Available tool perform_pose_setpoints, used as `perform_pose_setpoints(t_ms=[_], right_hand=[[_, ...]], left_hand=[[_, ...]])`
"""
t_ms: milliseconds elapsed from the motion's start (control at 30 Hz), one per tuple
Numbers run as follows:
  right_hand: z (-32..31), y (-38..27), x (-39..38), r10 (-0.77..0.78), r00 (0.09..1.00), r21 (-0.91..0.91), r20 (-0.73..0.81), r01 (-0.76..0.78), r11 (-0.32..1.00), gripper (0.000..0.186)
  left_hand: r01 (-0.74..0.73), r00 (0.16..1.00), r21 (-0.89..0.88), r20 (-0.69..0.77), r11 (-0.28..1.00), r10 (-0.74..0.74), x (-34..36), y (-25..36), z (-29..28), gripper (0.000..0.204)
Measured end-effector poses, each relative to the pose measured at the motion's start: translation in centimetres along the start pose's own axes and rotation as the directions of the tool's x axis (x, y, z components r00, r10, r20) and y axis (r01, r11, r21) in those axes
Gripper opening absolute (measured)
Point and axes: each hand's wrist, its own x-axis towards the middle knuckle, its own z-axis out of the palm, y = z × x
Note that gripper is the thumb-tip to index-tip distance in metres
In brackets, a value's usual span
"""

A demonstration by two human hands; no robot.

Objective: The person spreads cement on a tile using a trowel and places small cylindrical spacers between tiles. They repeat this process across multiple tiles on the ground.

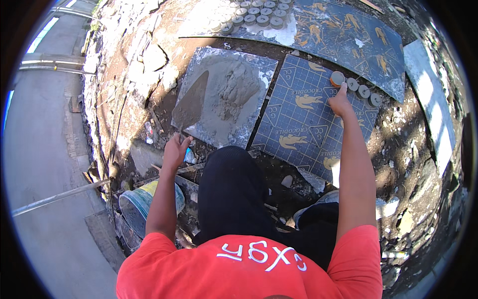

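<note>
My left hand (176, 150) is closed on the handle end of a trowel. The trowel's broad pointed blade (192, 103) lies over grey wet mortar (238, 89), which is heaped and smeared on a square board (267, 67). At the far right of a dark gridded panel (279, 117), my right hand (340, 103) grips the near side of a small orange ring mould (337, 78) with grey mortar inside. Beside the mould, a short row of round mortar discs (363, 91) runs to the right, with thin wire ends sticking up from them.
Many more discs (263, 20) stand on a long dark panel (343, 37) at the back. A mortar-stained bucket (142, 202) lies near my left forearm, and another bucket (303, 214) is by my right leg. Rocks (154, 57) and a pale plank (430, 94) flank the boards.
</note>
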Motion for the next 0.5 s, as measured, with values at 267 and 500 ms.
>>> perform_pose_setpoints(t_ms=[267, 500], right_hand=[[-0.1, -1.0, -0.6, 0.039, 0.999, 0.061, 0.022, -0.040, 0.997, 0.106], [0.0, -0.9, -0.3, 0.039, 0.999, 0.016, 0.023, -0.039, 0.999, 0.105]], left_hand=[[0.172, 0.974, -0.010, 0.151, 0.985, -0.169, -3.7, -7.6, 4.9, 0.053], [0.382, 0.879, -0.309, 0.413, 0.871, -0.238, -1.1, -6.0, 3.5, 0.044]])
